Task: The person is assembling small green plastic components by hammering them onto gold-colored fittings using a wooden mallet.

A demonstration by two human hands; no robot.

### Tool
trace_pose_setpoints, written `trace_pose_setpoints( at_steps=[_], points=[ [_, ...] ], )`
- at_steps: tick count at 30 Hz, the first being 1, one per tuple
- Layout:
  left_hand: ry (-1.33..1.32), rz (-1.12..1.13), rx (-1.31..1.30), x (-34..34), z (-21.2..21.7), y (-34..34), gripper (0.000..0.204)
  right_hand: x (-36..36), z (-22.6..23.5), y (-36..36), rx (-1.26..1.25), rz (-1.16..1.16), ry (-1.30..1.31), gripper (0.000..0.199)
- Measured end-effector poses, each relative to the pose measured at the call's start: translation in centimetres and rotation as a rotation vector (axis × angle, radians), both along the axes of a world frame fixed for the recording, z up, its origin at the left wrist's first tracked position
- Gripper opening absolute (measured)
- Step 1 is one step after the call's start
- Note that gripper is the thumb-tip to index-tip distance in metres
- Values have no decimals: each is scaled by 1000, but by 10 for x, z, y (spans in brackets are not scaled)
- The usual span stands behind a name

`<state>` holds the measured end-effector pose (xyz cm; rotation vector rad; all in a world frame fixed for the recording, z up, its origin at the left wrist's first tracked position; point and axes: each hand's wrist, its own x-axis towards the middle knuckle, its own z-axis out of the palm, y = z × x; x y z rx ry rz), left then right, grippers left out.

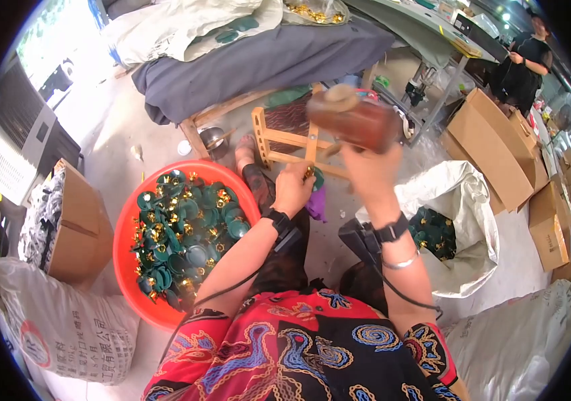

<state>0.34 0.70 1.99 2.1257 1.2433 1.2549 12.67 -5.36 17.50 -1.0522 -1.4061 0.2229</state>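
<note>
My right hand (374, 172) is raised and closed round a brown wooden mallet (359, 120), which is smeared by motion. My left hand (292, 190) is closed in a pinch on a small piece with a dark green disc (317, 178) and a bit of gold at the fingertips. That hand is beside a light wooden frame (312, 137), below and left of the mallet. On my left stands an orange-red basin (124, 230) full of green discs with gold crown-shaped parts. To my right, an open white woven sack (473, 230) holds more green discs (432, 234).
A grey cloth (259, 63) covers a low table ahead, with a metal bowl (214, 140) beside it. Cardboard boxes (493, 147) stand at the right, and another box (81, 224) at the left. Full sacks (65, 327) flank me. A person (526, 63) stands at the far right.
</note>
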Motion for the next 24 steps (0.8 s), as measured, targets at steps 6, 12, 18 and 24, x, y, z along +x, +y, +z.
trace_pose_setpoints(
  at_steps=[6,12,18,24],
  points=[
    [-411,-379,-69,96,26,-25,27,37,4,-43,303,-396,-395,32],
    [-315,-405,191,120,-22,-16,29,28,-5,-59,76,-427,-596,37],
    [-70,-87,68,-18,1,-45,27,-4,-39,-64,125,-185,-473,46],
    [303,636,-210,-157,-95,-62,29,106,-95,-64,136,152,-158,47]
  ],
)
